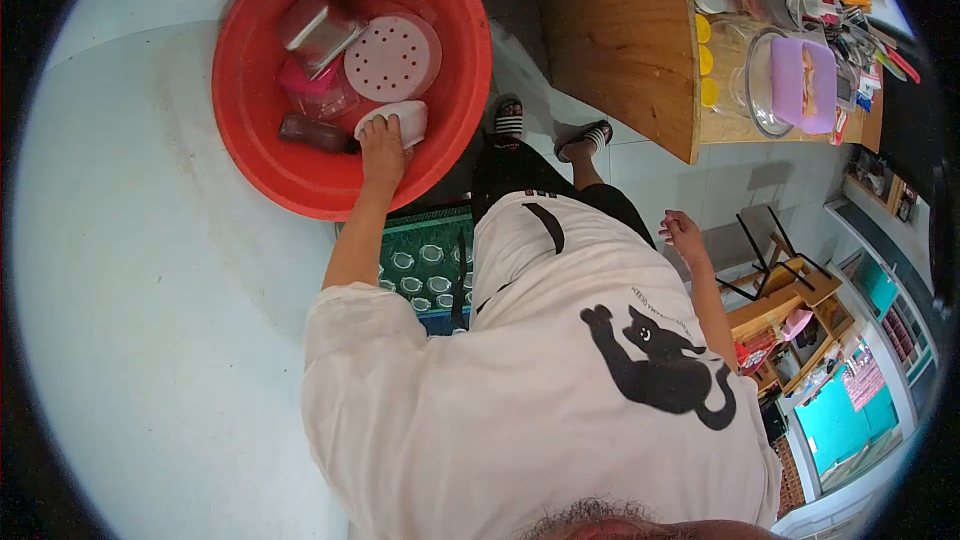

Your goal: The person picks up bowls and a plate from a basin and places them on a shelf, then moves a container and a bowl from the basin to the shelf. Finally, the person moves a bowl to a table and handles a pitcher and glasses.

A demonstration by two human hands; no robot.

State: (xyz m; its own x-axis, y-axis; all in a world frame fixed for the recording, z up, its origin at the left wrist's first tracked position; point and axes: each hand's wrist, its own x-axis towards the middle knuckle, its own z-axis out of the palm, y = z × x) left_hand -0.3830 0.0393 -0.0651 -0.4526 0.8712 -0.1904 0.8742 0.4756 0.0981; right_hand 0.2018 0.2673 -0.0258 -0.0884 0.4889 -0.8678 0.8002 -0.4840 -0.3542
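My left hand (381, 148) reaches into a large red plastic basin (236, 125), its fingers closed over the near edge of a small white bowl (407, 124). Beside the bowl lies a round, pale pink perforated disc (392, 58). A shiny metal rectangular container (320, 28) rests at the basin's far left, above a bright pink item (306, 76) and a clear plastic container (332, 100). Left of my hand is a dark brown bottle-like object (315, 133). My right hand (683, 235) hangs by my side, fingers loosely bent and apart, with nothing visible in it.
A green crate (415, 258) stands below the basin. At the upper right, a wooden cabinet (620, 40) bears a glass bowl, a lilac container (803, 85), yellow-lidded jars and utensils. A stool (772, 260) and shelves stand farther right. A pale wall fills the left.
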